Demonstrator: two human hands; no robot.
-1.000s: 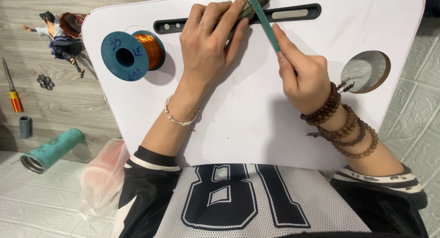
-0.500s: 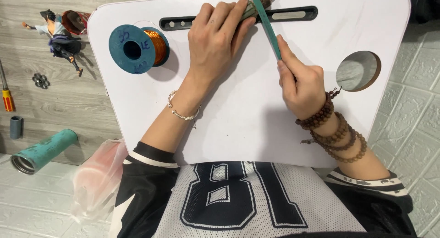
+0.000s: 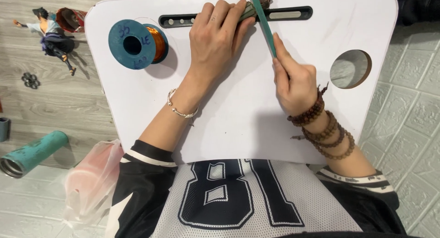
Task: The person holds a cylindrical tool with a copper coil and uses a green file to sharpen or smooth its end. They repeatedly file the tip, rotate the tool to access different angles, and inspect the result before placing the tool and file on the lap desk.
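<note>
My left hand [image 3: 216, 38] is closed over a small dark cylindrical metal part [image 3: 251, 10] with a shaft end, pressing it onto the far side of the white lap table [image 3: 238, 109]. My right hand [image 3: 293, 80] grips a thin green strip-like tool [image 3: 262, 18] that slants up and left, its upper part lying against that part. Most of the part is hidden under my left fingers. A blue spool of copper wire [image 3: 137, 44] lies on the table to the left of my left hand.
The table has a long black slot [image 3: 293, 12] along its far edge and a round hole [image 3: 350, 69] at the right. On the wooden floor to the left lie a small figurine [image 3: 50, 36], a teal tube [image 3: 32, 153] and a clear plastic bag [image 3: 91, 183].
My view has shifted, so the table sits lower and more to the right in the frame. Both hands keep their hold; the green tool has slid slightly along the part.
</note>
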